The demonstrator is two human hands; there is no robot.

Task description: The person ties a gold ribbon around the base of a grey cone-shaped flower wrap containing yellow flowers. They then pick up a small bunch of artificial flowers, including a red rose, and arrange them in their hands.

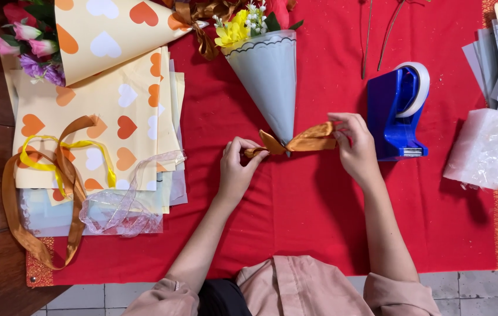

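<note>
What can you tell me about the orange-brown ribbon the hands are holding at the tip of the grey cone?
The orange-brown ribbon looks like shiny satin. It crosses the narrow lower tip of the grey paper cone, which lies on the red cloth with flowers at its wide end. The left hand pinches its shorter end, the right hand its longer, wider end, stretching it sideways. It appears wrapped or knotted at the tip; I cannot tell which.
</note>
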